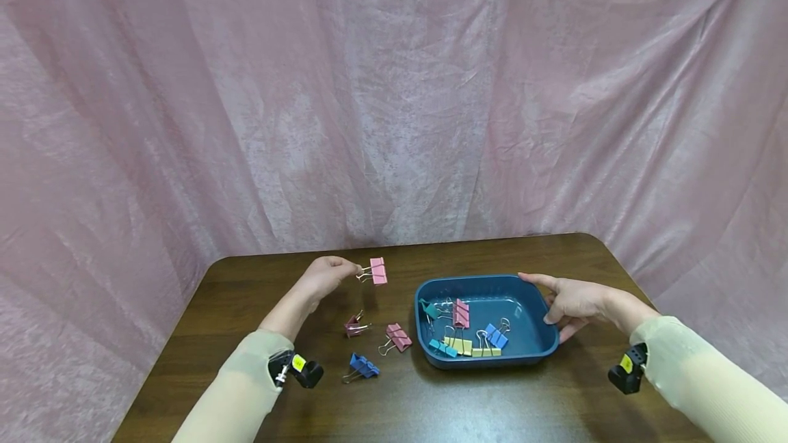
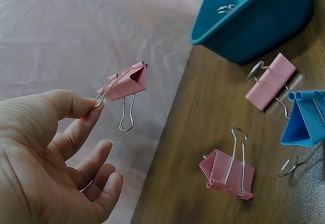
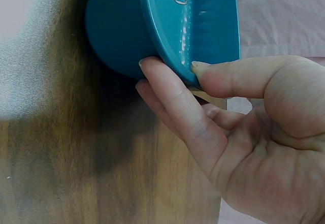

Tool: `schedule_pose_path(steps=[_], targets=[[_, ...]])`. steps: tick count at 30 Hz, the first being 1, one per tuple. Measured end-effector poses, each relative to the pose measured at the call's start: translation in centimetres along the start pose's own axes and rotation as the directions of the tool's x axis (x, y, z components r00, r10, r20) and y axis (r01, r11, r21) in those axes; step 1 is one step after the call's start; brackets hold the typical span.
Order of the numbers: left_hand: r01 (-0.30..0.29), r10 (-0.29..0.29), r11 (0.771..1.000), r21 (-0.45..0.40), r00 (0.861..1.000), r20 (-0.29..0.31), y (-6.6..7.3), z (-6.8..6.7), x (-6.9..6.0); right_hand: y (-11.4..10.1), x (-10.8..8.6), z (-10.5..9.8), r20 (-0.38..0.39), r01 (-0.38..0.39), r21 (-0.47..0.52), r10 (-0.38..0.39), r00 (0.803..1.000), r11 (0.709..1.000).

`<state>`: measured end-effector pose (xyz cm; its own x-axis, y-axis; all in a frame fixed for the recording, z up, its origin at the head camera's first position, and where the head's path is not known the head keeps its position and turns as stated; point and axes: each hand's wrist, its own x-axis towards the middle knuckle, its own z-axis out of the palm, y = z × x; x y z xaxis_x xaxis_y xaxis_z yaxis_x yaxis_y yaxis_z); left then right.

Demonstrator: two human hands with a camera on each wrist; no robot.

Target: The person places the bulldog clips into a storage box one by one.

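Observation:
Between thumb and forefinger, my left hand (image 1: 326, 277) pinches a pink binder clip (image 1: 378, 271) by one wire handle, up off the table. In the left wrist view the held clip (image 2: 127, 84) has its other handle hanging down. My right hand (image 1: 575, 303) grips the right end of a blue tray (image 1: 480, 280), thumb inside the rim and fingers on the outer wall. Inside lie several binder clips, among them a pink clip (image 1: 460, 314), a blue clip (image 1: 496, 336) and a yellow clip (image 1: 486, 353).
Left of the tray, a dark pink clip (image 1: 354, 327), another pink clip (image 1: 399, 338) and a blue clip (image 1: 364, 365) lie on the brown wooden table (image 1: 246, 306). A pink curtain (image 1: 394, 101) hangs behind the table's far edge.

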<state>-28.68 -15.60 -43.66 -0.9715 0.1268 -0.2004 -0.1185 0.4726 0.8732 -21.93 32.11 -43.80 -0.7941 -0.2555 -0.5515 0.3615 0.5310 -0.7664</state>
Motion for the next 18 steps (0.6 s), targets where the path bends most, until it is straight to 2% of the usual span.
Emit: schedule_pose_path(steps=[18], targets=[[-0.028, 0.028, 0.999, 0.021, 1.000, 0.009, 1.4, -0.7, -0.3, 0.0, 0.1, 0.1, 0.000, 0.003, -0.008, -0.003, 1.000, 1.000]])
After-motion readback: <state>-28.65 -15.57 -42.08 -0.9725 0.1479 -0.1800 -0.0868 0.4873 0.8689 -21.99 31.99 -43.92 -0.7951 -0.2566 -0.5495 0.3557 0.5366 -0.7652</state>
